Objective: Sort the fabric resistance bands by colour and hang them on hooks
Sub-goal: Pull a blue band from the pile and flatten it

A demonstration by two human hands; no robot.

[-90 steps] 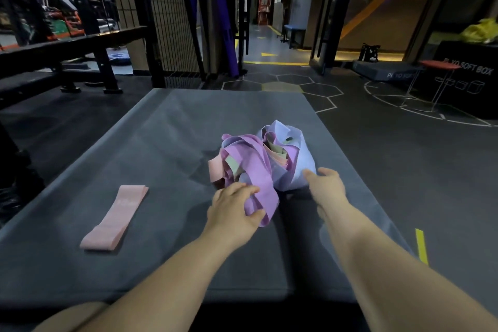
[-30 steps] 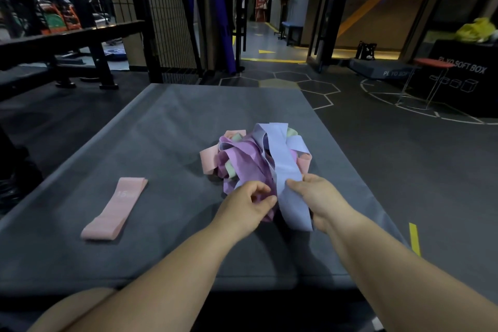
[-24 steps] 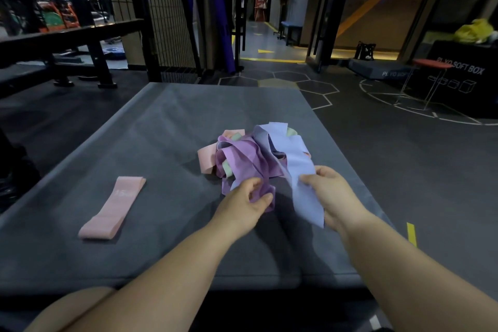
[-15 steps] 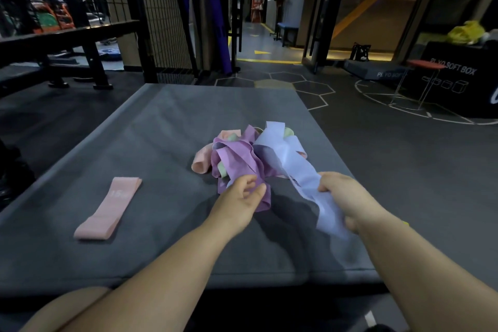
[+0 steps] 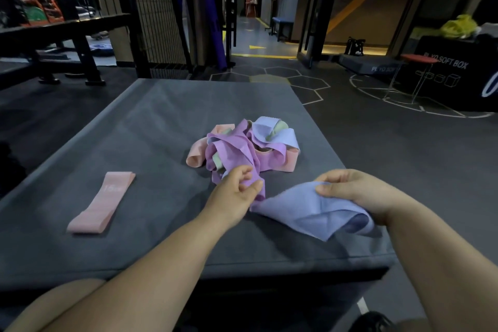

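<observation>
Lavender band (image 5: pixel 310 210): a slack, folded loop apart from the heap, low over the front right part of the pad; its left tip lies just beside the left hand.
Right hand (image 5: pixel 358 194): grasps the lavender band's right end, thumb on top and fingers curled beneath.
Left hand (image 5: pixel 237 194): thumb and forefinger pinch the near tail of the purple band (image 5: pixel 237 151).
Heap (image 5: pixel 272 143): tangled purple, lavender, pink and pale green bands at mid-pad, the purple band running into it.
Pink band (image 5: pixel 103 202): lies flat by itself on the pad's left side, well apart from the heap.
Grey pad (image 5: pixel 161 116): a padded platform bearing all the bands.
</observation>
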